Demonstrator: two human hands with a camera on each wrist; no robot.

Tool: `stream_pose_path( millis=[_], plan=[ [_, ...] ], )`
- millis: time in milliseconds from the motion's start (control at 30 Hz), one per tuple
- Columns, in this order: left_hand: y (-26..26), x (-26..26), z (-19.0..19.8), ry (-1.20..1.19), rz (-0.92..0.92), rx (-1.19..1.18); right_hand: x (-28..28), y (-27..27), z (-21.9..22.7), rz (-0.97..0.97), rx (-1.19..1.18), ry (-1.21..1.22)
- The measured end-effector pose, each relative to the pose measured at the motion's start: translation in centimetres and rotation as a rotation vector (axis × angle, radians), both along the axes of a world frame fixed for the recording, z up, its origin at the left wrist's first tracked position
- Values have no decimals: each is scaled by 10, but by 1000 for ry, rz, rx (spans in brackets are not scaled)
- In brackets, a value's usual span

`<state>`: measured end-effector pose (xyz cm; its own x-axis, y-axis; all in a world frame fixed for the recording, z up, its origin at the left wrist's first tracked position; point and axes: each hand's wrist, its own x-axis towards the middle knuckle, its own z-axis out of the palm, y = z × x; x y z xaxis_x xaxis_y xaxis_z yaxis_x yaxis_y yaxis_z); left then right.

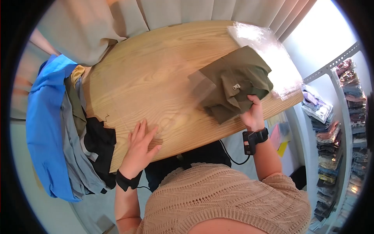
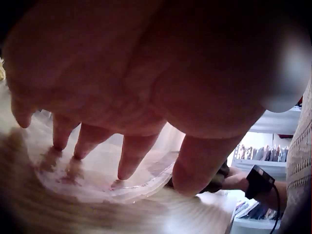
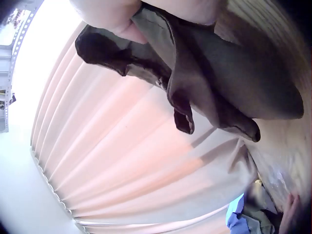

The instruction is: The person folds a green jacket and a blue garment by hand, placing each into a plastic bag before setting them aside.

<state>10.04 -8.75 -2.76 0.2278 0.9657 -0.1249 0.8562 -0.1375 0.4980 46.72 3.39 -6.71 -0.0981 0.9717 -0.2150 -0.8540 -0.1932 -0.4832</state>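
A folded olive garment (image 1: 233, 82) with a small metal piece lies at the right of the wooden table in the head view. My right hand (image 1: 254, 114) grips its near edge, thumb on top; the right wrist view shows the garment (image 3: 219, 68) hanging in folds below that hand (image 3: 187, 9). My left hand (image 1: 138, 150) rests with spread fingers at the table's near edge. Under its fingertips in the left wrist view is a clear plastic sheet or bag (image 2: 97, 187). Part of the clear plastic (image 1: 202, 84) meets the garment's left side; whether it overlaps is unclear.
Blue (image 1: 46, 128), grey and black clothes are heaped over the table's left end. Clear plastic bags (image 1: 269, 50) lie stacked at the far right. A curtain (image 1: 167, 13) borders the far side, and shelves of packed clothes (image 1: 327, 156) stand at the right.
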Motion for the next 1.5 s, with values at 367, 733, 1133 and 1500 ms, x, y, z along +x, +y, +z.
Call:
stream_pose_path(
  millis=[367,733,1133,1500],
  plan=[
    [23,20,-12,76,75,232,68,-41,41,51,217,150],
    [40,47,-8,-279,148,526,-25,-66,7,573,-270,229],
    [24,38,0,-245,41,388,-49,-14,6,666,-268,170],
    [16,39,-8,-156,164,473,-99,-1,-12,672,-186,343]
  ],
)
